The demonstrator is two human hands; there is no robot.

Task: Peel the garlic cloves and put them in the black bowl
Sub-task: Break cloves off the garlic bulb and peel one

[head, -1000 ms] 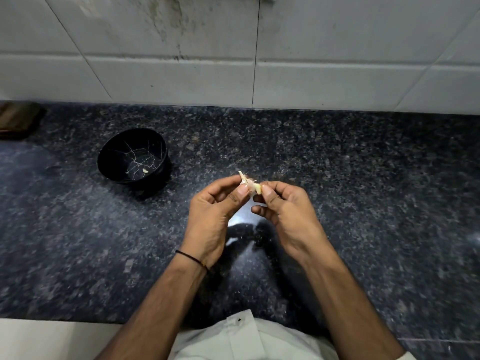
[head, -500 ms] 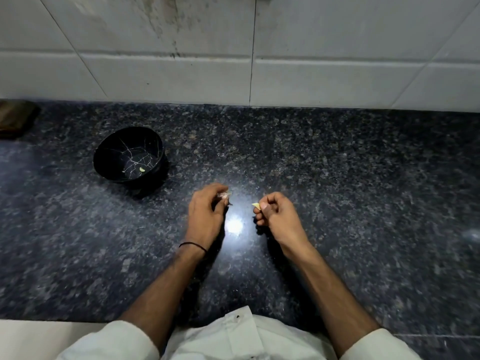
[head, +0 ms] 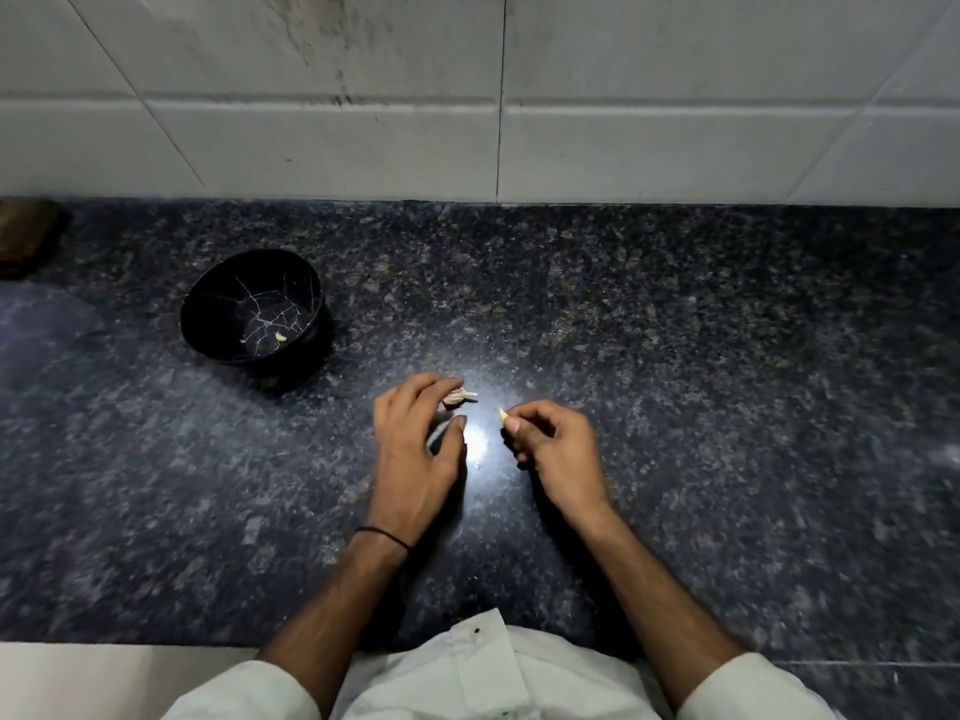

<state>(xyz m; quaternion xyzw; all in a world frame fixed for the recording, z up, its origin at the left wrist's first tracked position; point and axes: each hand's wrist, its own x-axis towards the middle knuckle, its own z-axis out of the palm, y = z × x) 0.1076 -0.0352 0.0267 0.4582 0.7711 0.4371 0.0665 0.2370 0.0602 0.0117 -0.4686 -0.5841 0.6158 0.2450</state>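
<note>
The black bowl stands on the dark granite counter at the left, with a small peeled clove and thin white lines inside. My left hand hovers low over the counter's middle, its fingers relaxed and spread. A crumpled bit of garlic skin lies at its fingertips, apart from the thumb. My right hand is just to the right, pinching a small pale garlic clove between thumb and forefinger; only the clove's tip shows.
A white tiled wall closes the back of the counter. A brown object sits at the far left edge. The counter's front edge runs along the bottom, against my white shirt.
My hands came apart and dropped from chest height to the counter. The left took the skin, and its fingers have now loosened from it; the right keeps the clove.
</note>
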